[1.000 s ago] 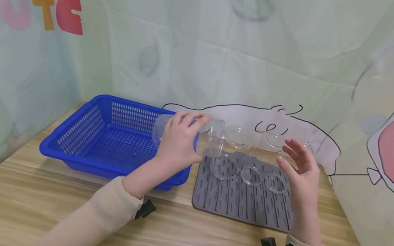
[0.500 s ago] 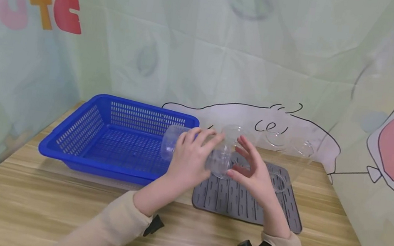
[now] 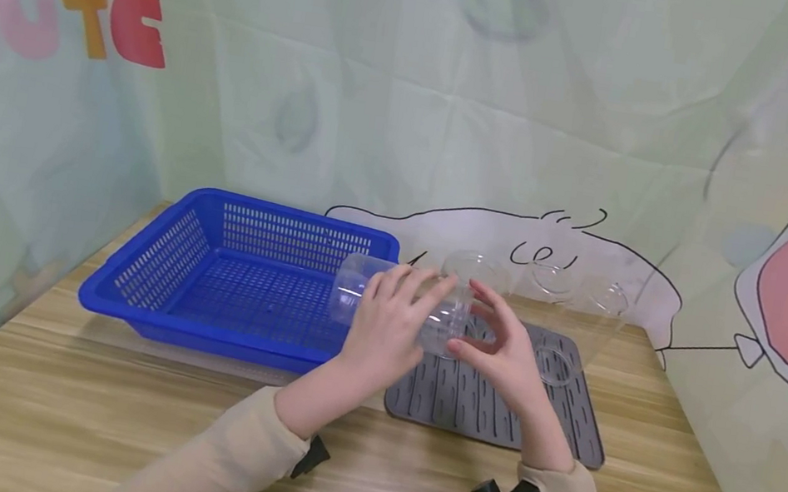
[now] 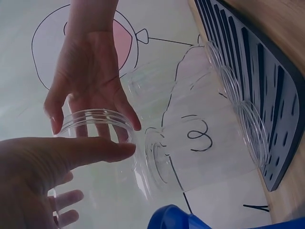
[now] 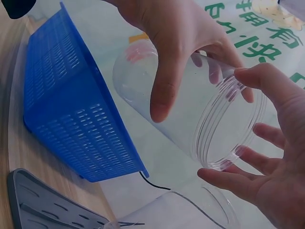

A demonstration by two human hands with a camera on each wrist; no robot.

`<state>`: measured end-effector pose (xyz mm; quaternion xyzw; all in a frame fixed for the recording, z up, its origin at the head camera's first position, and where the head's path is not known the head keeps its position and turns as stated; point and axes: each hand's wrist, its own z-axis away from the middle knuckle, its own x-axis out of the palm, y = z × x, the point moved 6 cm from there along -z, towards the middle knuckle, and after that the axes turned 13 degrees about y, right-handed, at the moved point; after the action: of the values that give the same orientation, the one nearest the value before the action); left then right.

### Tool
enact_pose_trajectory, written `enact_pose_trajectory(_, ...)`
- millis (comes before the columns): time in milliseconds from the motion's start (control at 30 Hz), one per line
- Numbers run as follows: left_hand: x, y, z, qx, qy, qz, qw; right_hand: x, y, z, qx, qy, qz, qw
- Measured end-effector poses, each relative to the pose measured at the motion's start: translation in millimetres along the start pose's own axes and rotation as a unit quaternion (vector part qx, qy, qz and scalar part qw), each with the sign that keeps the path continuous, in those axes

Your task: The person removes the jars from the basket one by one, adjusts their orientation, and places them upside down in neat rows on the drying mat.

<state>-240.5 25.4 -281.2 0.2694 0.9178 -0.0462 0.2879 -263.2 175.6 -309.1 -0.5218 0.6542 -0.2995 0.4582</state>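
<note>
A clear plastic jar (image 3: 352,289) lies sideways in the air between both hands, its threaded mouth turned to the right. The left hand (image 3: 389,321) grips the jar's body, thumb on one side and fingers on the other. At the mouth, the right hand (image 3: 508,359) holds the rim between thumb and fingertips; the right wrist view shows these fingers spread round the threaded rim (image 5: 205,138). The jar looks see-through, with nothing visible inside. Behind the hands, several similar clear jars (image 4: 212,148) stand mouth down on a grey ridged mat (image 3: 461,411).
A blue slotted basket (image 3: 200,334) stands on the wooden table (image 3: 113,417) at left, its inside bare. The held jar's base overlaps the basket's right side in the head view. A printed curtain (image 3: 395,128) hangs close behind the basket and the mat.
The left hand has brought the jar slightly right and down. The right hand has come in from the right, from apart to holding the jar's rim.
</note>
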Motion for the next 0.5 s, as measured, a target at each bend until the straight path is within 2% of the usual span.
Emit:
enact_pose_trajectory(100, -0.4, -0.5, -1.0, 0.01, -0.004, 0.007, 0.9999, -1, -2, 0.0, -0.006, 0.007, -0.002, 1.0)
enact_pose_trajectory(267, -3.7, -4.2, -5.1, 0.023, -0.034, 0.036, 0.9985, -6, -3, -1.4, -0.01, 0.018, -0.004, 0.9998)
enact_pose_trajectory(333, -6.2, -7.9, -7.3, 0.019, -0.038, 0.066, 0.997, -10, -2, -2.4, -0.01, 0.026, -0.002, 0.9996)
enact_pose_trajectory(400, -10.2, -12.5, -10.1, 0.013, -0.027, 0.107, 0.9938, -15, -2, -3.0, -0.009, 0.035, -0.001, 0.9994)
enact_pose_trajectory(500, -16.3, -21.0, -13.9, 0.001, 0.009, 0.191, 0.9815, -23, -3, -3.5, -0.01, 0.049, -0.003, 0.9988)
